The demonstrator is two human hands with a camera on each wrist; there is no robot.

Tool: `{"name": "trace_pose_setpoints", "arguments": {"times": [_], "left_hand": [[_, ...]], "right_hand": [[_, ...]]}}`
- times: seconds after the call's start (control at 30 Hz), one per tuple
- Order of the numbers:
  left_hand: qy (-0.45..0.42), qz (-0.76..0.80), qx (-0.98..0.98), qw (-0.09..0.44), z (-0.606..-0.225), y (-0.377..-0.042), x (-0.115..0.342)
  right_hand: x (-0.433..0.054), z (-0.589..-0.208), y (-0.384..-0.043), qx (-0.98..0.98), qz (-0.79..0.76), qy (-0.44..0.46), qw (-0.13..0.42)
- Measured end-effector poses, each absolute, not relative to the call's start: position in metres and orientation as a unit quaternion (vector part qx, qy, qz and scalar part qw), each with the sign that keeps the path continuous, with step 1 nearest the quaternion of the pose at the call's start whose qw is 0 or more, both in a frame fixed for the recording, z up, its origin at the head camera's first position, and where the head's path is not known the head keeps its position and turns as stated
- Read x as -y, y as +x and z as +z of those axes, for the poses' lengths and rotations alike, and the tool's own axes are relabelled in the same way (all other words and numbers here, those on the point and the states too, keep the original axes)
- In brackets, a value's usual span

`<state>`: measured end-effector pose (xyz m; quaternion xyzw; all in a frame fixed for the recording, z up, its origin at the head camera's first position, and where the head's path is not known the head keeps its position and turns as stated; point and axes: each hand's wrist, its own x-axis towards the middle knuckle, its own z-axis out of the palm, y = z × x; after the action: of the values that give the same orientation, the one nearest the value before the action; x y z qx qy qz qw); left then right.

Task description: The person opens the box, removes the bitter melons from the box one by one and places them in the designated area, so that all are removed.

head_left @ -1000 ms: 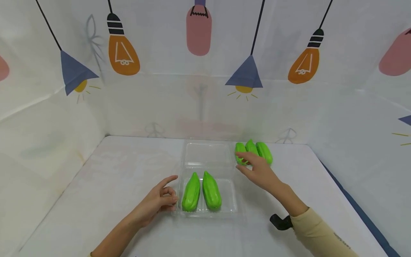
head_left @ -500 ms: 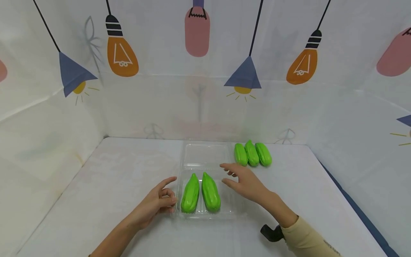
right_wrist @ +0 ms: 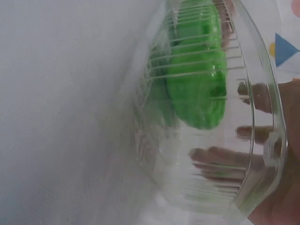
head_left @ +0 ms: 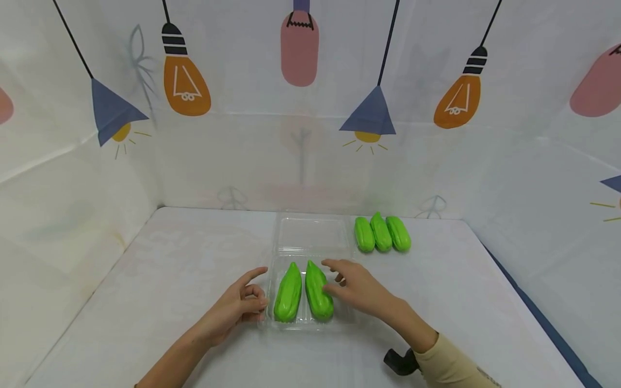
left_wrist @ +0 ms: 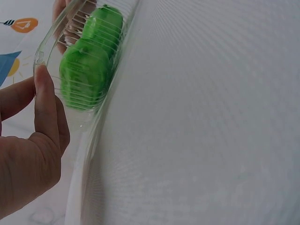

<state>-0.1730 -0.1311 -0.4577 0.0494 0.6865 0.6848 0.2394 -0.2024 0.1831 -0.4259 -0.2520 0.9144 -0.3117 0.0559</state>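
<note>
Two elongated, glossy green toy vegetables with tapering tips lie side by side in the clear plastic clamshell box (head_left: 349, 318): the left vegetable (head_left: 288, 293) and the right vegetable (head_left: 318, 296). My left hand (head_left: 242, 299) is at the box's left edge; in the left wrist view its fingertips (left_wrist: 43, 75) pinch the rim. Over the box's right side hovers my right hand (head_left: 361, 285), fingers spread, its thumb overlapping the right vegetable in the head view. The right wrist view shows these fingers (right_wrist: 220, 161) through the clear wall, apart from the vegetables (right_wrist: 197, 84).
The box's lid (head_left: 312, 234) lies folded back toward the rear wall. Several more green vegetables (head_left: 381, 233) sit in a row behind right. A black angled piece (head_left: 401, 362) hangs beside the right sleeve (head_left: 451, 364). Printed curtains surround the white table (head_left: 160, 269).
My right hand has moved left and toward me, from the rear row of vegetables to above the box's right side. The left hand stays at the box edge.
</note>
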Motion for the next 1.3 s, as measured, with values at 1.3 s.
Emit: {"name": "trace_pose_setpoints", "arguments": {"times": [1.3], "left_hand": [[0.066, 0.688, -0.679, 0.246, -0.455, -0.170, 0.131]], "right_hand": [[-0.154, -0.433, -0.197, -0.920, -0.290, -0.250, 0.084]]}}
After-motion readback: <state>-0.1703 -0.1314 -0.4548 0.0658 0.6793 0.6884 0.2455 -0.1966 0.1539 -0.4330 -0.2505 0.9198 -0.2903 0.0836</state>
